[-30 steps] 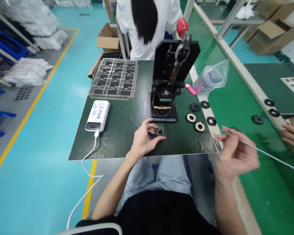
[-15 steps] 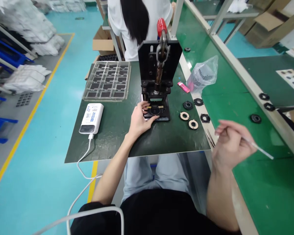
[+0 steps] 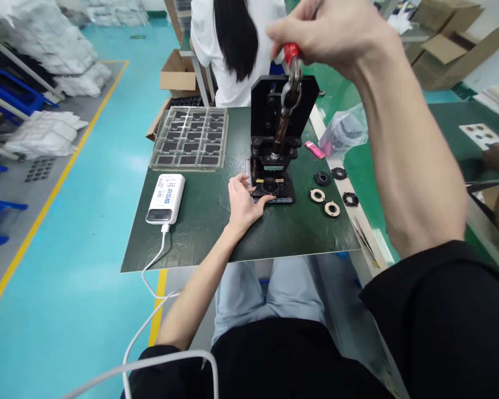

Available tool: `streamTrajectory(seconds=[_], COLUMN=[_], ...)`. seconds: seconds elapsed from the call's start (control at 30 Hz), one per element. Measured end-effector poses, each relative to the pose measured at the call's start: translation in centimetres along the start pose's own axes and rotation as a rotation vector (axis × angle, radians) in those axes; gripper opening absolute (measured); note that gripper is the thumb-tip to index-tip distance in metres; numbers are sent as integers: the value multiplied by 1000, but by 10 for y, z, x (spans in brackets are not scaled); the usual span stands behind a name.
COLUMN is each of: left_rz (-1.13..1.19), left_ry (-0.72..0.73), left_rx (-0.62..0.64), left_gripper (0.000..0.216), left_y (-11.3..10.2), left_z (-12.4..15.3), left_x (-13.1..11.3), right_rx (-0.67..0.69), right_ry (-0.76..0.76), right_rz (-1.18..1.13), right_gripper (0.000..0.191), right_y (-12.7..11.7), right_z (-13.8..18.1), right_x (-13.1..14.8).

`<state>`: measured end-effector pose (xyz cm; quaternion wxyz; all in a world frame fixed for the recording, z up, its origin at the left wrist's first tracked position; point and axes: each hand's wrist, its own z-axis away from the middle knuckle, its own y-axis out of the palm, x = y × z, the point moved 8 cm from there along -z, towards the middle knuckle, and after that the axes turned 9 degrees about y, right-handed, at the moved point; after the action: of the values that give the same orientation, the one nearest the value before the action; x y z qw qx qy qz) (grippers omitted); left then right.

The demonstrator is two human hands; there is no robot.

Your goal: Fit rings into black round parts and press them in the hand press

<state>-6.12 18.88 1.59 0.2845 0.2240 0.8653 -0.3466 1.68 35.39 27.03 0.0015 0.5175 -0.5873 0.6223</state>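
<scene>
A black hand toggle press [image 3: 283,91] with a red-gripped lever [image 3: 291,51] stands on the dark green bench mat [image 3: 199,233]. My right hand [image 3: 328,33] is closed at the top of the lever, partly covering its red grip. The white stick seen earlier in this hand is not visible now. My left hand [image 3: 246,204] grips the left front corner of the press base [image 3: 285,199], thumb along the front edge and fingers on the left side. A round black part [image 3: 270,186] sits in the base, beneath the raised press head [image 3: 273,160].
Right of the press lie black rings [image 3: 322,178], tan-faced rings [image 3: 317,195], tweezers [image 3: 365,241], a pink packet [image 3: 314,149] and a plastic bag [image 3: 345,130]. A clear tray [image 3: 191,138] and a white power bank [image 3: 165,199] with a cable are left. Another person [image 3: 233,50] is behind the press.
My right hand has moved from the right side, where it held a white stick, up and left onto the press lever. My left hand stays at the base. The view has shifted slightly.
</scene>
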Motion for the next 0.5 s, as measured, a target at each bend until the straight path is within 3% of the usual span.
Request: streamTrajectory(seconds=[0.13,0.2,0.37,0.43,0.5], left_rz=[2,-4,-6,-11,-21], left_ry=[4,0,2,4,4], left_rx=[-9,-8,2,4,7], left_gripper=[74,72,70,69,68], left_y=[3,4,4,5,5], left_z=[0,0,1,2,2], left_x=[2,3,4,5,5], right_rx=[-606,-739,-541,-518,-543], right_ry=[-293,-372,-229,-226,-310], right_rz=[245,360,200,155,196], right_gripper=[38,36,28,28,27], right_y=[-14,6,70,74,61], right_z=[77,115,143,147,149], right_x=[31,27,-31,-36,-18])
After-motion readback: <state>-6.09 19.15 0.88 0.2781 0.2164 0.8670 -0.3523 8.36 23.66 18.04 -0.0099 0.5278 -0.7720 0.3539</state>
